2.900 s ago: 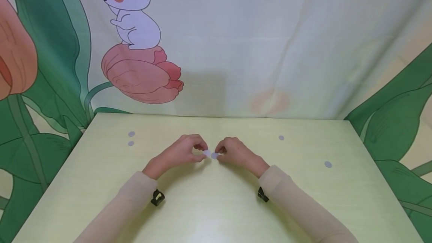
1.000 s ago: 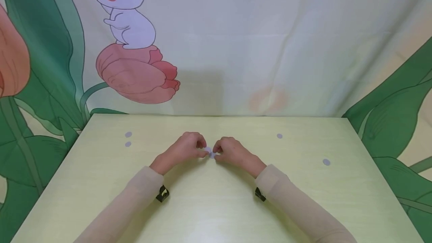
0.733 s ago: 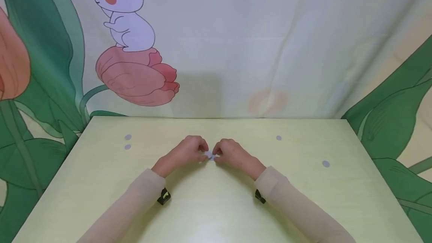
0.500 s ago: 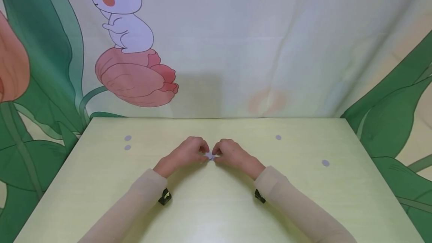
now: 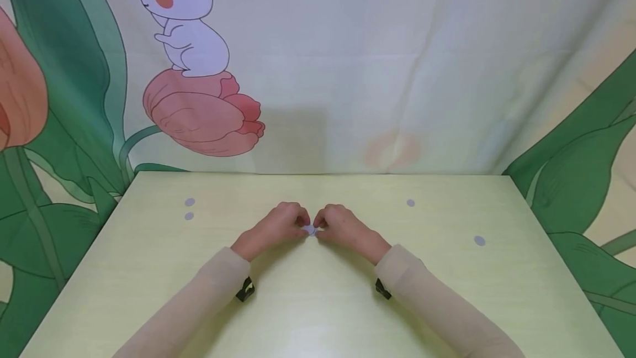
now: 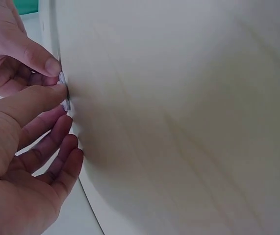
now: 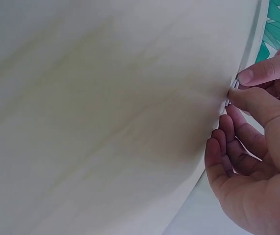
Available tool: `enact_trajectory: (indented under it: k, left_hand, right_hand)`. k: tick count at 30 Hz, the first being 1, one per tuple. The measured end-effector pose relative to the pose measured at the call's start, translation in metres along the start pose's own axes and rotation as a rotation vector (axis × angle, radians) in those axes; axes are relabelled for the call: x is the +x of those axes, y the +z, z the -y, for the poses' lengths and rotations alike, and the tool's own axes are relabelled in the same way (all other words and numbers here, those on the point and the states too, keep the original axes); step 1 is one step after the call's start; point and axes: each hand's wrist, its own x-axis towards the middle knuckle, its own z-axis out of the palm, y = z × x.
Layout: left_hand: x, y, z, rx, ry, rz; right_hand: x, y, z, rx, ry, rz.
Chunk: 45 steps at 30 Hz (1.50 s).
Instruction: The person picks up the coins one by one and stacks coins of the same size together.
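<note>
Near the middle of the table, my left hand (image 5: 278, 228) and right hand (image 5: 348, 229) meet with fingertips almost touching. Between them are two small pale lavender discs (image 5: 310, 230), one overlapping the other. The left thumb and forefinger pinch one disc from the left, and the right thumb and forefinger pinch the other from the right. In the left wrist view the discs (image 6: 65, 105) show only as a thin whitish edge at the tabletop; the fingers cover most of them. The remaining left fingers (image 6: 70, 161) curl loosely.
Two more discs lie at the table's (image 5: 308, 303) back left, the upper one (image 5: 190, 202) just behind the lower one (image 5: 189, 216). On the right, a small disc (image 5: 411, 203) lies farther back than a larger disc (image 5: 479, 241). A printed curtain (image 5: 323, 70) hangs behind the table.
My left hand has moved right with its disc toward the right hand. The two discs, side by side at first, now overlap. The right hand has hardly moved.
</note>
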Motion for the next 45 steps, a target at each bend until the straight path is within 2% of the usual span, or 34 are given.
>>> enact_trajectory:
  k: [17, 22, 31, 40, 45]
  left_hand:
    - [-0.001, -0.001, -0.009, 0.022, -0.119, -0.005]
    - [-0.001, -0.001, -0.011, -0.001, -0.102, -0.003]
    - [-0.003, 0.000, -0.010, 0.002, -0.085, -0.004]
    - [0.000, 0.002, -0.010, -0.012, -0.100, 0.010]
    - [0.001, 0.002, -0.010, -0.004, -0.086, 0.027]
  right_hand:
    - [-0.003, -0.006, 0.004, 0.028, 0.007, 0.006]
    - [-0.002, -0.007, 0.003, 0.027, -0.002, -0.004]
    - [-0.005, -0.004, 0.001, -0.085, -0.073, -0.040]
    - [-0.007, -0.008, 0.005, -0.092, -0.057, -0.009]
    - [-0.008, -0.010, 0.007, -0.093, -0.038, 0.019]
